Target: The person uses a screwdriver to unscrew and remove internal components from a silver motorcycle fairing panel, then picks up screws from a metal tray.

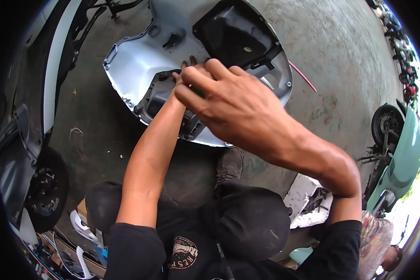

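Observation:
A silver scooter body panel (133,63) lies on the floor before me with its inner side up. A black plastic compartment (235,39) is fitted in its far right part, and dark parts (161,98) sit in its nearer opening. My left hand (187,70) reaches over the panel's middle with fingertips apart; most of it is hidden behind my right. Above it, close to the camera, my right hand (233,95) is closed with bent fingers. Something dark green shows between its thumb and forefinger, too little to name.
A dark scooter with a wheel (44,189) stands at the left. To the right are a mint-green scooter (399,158), a seated person (375,238) and a white foam block (305,200). A red rod (303,77) lies beyond the panel. White trim pieces (81,228) lie at lower left.

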`<state>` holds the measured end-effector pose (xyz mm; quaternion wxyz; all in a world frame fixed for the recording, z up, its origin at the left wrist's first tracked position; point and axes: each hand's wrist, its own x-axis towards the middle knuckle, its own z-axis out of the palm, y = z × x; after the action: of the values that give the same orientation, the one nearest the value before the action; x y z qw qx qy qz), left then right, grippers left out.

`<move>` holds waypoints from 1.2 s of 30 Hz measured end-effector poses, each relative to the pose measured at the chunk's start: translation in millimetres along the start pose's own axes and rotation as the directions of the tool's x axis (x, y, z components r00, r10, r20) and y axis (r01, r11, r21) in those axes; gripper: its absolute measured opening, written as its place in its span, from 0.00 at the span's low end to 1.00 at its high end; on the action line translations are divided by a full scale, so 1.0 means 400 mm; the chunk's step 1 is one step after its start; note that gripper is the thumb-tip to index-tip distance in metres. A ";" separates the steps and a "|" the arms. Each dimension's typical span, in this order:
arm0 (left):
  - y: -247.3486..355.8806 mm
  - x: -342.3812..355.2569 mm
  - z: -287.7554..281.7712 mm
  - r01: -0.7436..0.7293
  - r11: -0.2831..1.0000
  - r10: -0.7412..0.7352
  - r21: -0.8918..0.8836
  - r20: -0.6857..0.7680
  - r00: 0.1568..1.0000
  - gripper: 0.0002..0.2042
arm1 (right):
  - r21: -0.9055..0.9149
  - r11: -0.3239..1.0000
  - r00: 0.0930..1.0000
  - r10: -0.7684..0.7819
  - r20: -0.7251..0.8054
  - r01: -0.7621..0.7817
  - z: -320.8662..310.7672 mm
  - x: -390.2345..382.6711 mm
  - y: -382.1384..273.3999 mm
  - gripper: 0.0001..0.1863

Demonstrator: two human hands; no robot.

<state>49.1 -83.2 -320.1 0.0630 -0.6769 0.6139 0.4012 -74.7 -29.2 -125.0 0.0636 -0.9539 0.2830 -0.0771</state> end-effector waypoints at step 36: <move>-0.024 0.049 -0.015 -0.057 0.766 0.021 -0.640 -0.064 0.998 0.26 | -0.338 0.925 0.800 0.332 0.500 -0.172 -0.056 0.174 -0.133 0.08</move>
<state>58.8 -99.6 -332.2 -0.1966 -0.6552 0.4554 0.5698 7.1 -25.0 -86.6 0.0185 -0.8881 0.3861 0.2489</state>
